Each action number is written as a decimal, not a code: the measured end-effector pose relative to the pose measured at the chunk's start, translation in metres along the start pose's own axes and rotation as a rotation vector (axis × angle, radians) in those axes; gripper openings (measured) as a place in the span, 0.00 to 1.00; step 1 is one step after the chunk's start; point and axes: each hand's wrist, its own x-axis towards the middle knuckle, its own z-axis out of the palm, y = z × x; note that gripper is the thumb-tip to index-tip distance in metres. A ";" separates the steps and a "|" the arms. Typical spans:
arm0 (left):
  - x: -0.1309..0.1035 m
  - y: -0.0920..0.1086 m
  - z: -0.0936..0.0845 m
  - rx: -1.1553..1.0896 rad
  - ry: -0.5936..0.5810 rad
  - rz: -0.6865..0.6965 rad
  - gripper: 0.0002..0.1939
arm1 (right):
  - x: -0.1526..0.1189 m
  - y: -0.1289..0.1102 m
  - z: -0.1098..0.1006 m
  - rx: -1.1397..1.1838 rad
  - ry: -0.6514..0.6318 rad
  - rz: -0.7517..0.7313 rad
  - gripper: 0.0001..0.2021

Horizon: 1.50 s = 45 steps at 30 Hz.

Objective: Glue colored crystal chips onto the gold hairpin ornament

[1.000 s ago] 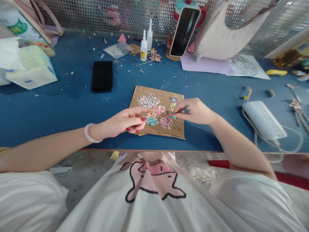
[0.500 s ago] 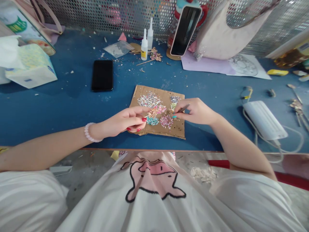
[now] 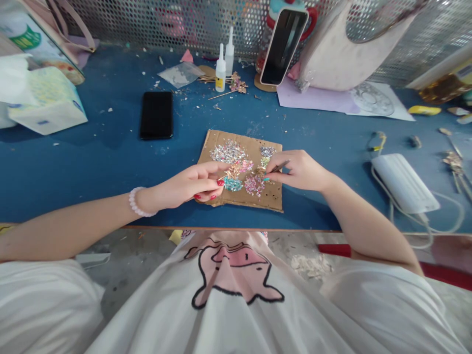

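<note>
Blue and flecked with scraps, one table [image 3: 110, 167] runs below a perforated metal mesh [image 3: 136, 24], with two smooth plastic bottles [image 3: 220, 76] upright at upper centre and two glossy phones [image 3: 156, 115], one flat at upper left of centre, one propped at upper right of centre. One roughly square, torn-edged cardboard [image 3: 272, 202] lies at centre, bearing at least five heaps of shiny bits [image 3: 228, 151]. Above it, the left hand [image 3: 190, 184] pinches one thin stick [image 3: 222, 177], and the right hand [image 3: 300, 169] pinches slim dark tweezers [image 3: 280, 166] between its fingertips.
</note>
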 end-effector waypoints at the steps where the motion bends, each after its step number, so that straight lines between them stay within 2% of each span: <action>1: 0.000 0.000 0.000 0.001 0.002 -0.002 0.30 | 0.000 0.000 0.000 0.001 0.001 -0.001 0.20; 18: 0.001 -0.002 -0.001 0.009 0.008 0.005 0.33 | -0.001 0.002 0.004 0.014 -0.002 -0.053 0.19; 33: 0.001 -0.001 0.000 0.016 0.005 0.004 0.33 | -0.001 0.000 0.003 -0.019 -0.001 -0.087 0.22; 39: 0.001 0.000 0.001 0.014 0.016 -0.002 0.35 | -0.002 -0.001 0.003 -0.044 0.021 -0.137 0.19; 45: 0.001 0.000 0.001 0.006 0.026 -0.007 0.36 | -0.001 -0.002 0.006 -0.019 0.041 -0.123 0.18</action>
